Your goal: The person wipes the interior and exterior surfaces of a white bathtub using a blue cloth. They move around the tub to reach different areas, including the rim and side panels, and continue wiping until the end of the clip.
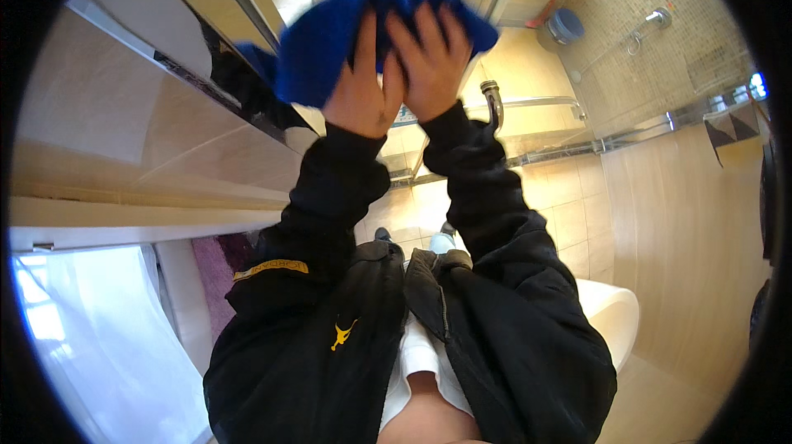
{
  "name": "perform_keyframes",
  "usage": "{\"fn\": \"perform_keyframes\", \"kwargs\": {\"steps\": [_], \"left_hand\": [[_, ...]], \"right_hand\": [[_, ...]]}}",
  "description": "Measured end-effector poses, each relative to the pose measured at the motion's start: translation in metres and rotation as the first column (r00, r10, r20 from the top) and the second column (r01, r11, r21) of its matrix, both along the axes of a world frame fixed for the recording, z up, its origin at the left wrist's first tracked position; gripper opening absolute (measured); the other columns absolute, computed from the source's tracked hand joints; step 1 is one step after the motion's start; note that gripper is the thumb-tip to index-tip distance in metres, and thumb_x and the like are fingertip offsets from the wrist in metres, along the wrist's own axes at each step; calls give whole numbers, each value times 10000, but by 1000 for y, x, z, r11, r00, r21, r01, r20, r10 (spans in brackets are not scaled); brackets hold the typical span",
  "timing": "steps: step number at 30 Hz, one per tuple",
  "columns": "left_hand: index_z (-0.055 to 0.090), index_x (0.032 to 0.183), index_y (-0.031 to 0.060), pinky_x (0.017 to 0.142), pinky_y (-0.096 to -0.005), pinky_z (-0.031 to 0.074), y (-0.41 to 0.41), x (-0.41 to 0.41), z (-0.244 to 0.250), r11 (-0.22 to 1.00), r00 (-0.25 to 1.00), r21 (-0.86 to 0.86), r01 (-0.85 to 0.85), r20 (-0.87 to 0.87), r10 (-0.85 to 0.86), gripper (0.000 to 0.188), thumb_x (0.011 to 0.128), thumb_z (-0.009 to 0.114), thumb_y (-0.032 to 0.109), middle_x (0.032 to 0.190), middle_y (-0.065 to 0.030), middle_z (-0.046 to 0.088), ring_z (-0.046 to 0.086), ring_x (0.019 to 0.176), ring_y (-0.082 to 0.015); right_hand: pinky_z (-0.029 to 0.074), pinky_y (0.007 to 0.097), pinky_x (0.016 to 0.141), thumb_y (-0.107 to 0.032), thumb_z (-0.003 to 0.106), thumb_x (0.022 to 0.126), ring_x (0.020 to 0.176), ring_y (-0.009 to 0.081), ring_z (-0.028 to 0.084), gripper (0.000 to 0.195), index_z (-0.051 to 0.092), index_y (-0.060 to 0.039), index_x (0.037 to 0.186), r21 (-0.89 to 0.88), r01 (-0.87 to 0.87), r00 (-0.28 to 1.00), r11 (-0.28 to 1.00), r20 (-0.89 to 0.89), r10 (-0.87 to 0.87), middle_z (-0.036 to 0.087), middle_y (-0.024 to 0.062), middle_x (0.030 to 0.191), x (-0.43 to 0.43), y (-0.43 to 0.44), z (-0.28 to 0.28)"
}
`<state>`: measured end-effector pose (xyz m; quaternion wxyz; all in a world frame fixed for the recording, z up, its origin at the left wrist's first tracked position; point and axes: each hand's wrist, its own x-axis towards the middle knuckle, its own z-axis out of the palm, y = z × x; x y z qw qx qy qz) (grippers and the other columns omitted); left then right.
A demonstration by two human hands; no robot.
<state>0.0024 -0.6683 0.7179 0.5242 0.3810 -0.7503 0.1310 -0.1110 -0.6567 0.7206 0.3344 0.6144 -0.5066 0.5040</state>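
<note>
A blue cloth (322,42) is bunched between my two hands at the top middle of the view, somewhat blurred. My left hand (362,88) and my right hand (433,64) lie side by side against it, touching near the wrists, with the fingers spread over its folds. One end of the cloth hangs out to the left, beside a dark-edged panel. Just below and right of the hands stands the curved metal handle of a glass door (492,104). What the palms press on is hidden by the cloth.
A metal floor rail (550,150) crosses the tiled floor. A blue bucket (564,26) stands at the back right, near a wall-mounted shower fitting (659,18). A white rounded basin or toilet (612,314) is by my right side. At the left are a tiled wall and a sheer white curtain (111,333).
</note>
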Motion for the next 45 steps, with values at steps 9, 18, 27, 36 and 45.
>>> {"fn": "perform_keyframes", "kwargs": {"steps": [9, 18, 27, 36, 45], "left_hand": [[383, 1378, 61, 957, -532, 359, 46, -1, -126, 815, 976, 546, -192, 193, 101, 537, 915, 490, 311, 1215, -381, 450, 473, 1072, -518], [287, 1399, -22, 977, -503, 363, 36, -3, -94, 850, 969, 482, -211, -13, 248, 590, 921, 456, 279, 1363, -372, 293, 380, 1175, -536], [131, 1430, -57, 1111, -434, 177, 62, -15, -204, 724, 938, 683, 90, -302, 169, 709, 929, 482, 301, 1474, -304, 125, 153, 1359, -459], [248, 1391, 18, 1086, -341, 214, 39, -38, -294, 560, 572, 654, 509, -742, 348, 540, 932, 480, 183, 1417, -133, 303, 281, 1321, -239], [8, 1473, 57, 1122, -335, 121, 75, -53, -187, 484, 430, 451, 750, -888, 162, 643, 977, 398, 182, 1532, -115, 79, 95, 1397, -243]], "right_hand": [[385, 439, 950, -244, 627, 785, 1106, 299, 511, 424, 596, -223, 1207, 455, -223, 972, 862, 40, 231, 525, 51, 1290, -16, 41, -127], [463, 292, 822, -175, 562, 815, 1160, 135, 500, 455, 570, -279, 1258, 327, -231, 944, 916, -154, 293, 485, -87, 1359, -5, 12, -70], [390, 369, 924, -219, 626, 785, 1017, 202, 585, 491, 548, -227, 1269, 584, -138, 961, 800, -117, 252, 539, 12, 1289, -29, 45, -145], [473, 330, 676, -83, 497, 825, 873, 217, 631, 567, 434, -214, 1373, 966, 77, 870, 246, -186, 457, 637, 83, 1105, -31, 42, -172], [372, 390, 900, -316, 599, 792, 1151, 176, 492, 419, 588, -255, 1206, 604, -52, 927, 795, -267, 263, 527, -44, 1309, -18, 36, -164]]}}
